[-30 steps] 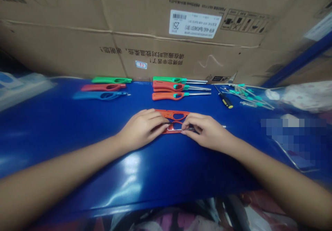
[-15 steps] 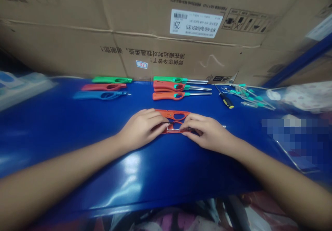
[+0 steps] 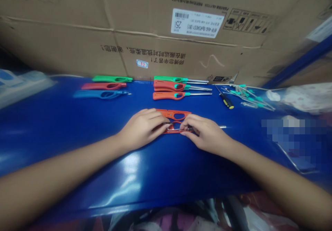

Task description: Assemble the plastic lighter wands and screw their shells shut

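Two orange lighter casing halves lie in front of me, insides up. The far half point(image 3: 172, 114) rests flat, with its trigger loop showing. My left hand point(image 3: 144, 127) is closed on the handle end of the near half point(image 3: 173, 132), with a small dark part at its fingertips. A white wire curves along that half's loop. My right hand point(image 3: 204, 129) pinches at the front end, around a thin metal tube point(image 3: 222, 127) whose tip sticks out beyond the hand. The fingers hide most of the near half.
Behind are assembled lighters point(image 3: 168, 96) with metal tubes, and green, red and blue casings point(image 3: 101, 94) at left. A screwdriver point(image 3: 226, 101) and loose turquoise-ended parts point(image 3: 246, 94) lie at right. A cardboard box point(image 3: 77, 51) backs the blue table point(image 3: 103, 186).
My right hand's fingers have shifted slightly and opened a little, so more of the metal tube shows. My left hand stays almost in place.
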`<state>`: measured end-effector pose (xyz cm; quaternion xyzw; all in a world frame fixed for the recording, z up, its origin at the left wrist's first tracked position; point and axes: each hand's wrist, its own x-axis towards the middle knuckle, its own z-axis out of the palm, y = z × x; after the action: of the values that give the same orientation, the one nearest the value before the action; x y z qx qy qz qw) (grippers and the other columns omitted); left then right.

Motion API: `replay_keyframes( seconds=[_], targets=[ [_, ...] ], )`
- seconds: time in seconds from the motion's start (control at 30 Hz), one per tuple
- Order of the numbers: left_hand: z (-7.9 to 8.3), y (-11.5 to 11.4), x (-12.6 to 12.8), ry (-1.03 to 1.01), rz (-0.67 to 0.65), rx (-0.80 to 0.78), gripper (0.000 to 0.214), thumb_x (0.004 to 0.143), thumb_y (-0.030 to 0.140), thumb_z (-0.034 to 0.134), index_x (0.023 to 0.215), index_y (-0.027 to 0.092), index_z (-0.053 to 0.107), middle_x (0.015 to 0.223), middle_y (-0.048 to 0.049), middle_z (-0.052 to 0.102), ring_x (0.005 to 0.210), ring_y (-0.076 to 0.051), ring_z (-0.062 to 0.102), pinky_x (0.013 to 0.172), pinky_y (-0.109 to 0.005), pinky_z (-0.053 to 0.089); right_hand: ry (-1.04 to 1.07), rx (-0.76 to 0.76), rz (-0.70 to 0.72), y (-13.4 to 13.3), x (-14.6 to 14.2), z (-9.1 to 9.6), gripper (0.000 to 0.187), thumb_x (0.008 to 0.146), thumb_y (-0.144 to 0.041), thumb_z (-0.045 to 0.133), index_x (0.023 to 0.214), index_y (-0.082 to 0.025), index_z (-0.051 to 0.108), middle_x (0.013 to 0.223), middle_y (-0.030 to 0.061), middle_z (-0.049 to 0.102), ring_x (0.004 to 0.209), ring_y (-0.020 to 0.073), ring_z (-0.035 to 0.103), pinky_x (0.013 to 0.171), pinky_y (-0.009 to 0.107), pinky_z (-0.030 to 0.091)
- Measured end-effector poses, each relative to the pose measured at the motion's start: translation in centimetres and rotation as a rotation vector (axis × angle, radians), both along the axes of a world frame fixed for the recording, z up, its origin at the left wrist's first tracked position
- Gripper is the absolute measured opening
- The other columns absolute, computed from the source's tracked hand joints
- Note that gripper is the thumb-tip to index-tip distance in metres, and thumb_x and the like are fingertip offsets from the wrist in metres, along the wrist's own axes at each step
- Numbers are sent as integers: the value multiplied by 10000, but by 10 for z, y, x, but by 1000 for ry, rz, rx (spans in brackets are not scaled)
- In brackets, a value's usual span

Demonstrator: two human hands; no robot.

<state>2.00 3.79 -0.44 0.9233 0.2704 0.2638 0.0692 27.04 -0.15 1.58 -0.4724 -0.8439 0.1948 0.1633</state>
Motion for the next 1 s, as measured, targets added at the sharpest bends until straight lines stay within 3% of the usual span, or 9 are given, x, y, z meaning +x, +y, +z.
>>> replay_keyframes(
  seconds=[0.57,0.83,1.0],
  targets=[
    [0,0,1,2,-6,9,225,1016,289,514,1027,185,714,971,-63,738,893,-186,665,803,-313,481,42,-83,-43,2,-2,5,24,900,-216,634,901,-211,611,928,14,628,765,134,553,692,266,406],
    [1,1,-1,-14,-13,-25,217,1010,282,526,1044,190,720,992,-64,735,905,-182,658,856,-320,493,156,-173,-90,4,5,5,56,931,-265,569,922,-210,569,579,-85,408,496,97,382,514,234,303],
    [0,2,-1,-57,-29,-24,231,1010,292,531,1031,186,736,944,-70,723,848,-175,644,805,-317,496,136,-131,-34,4,6,5,43,900,-229,588,922,-212,555,595,-83,428,512,93,395,546,227,321]
  ],
)
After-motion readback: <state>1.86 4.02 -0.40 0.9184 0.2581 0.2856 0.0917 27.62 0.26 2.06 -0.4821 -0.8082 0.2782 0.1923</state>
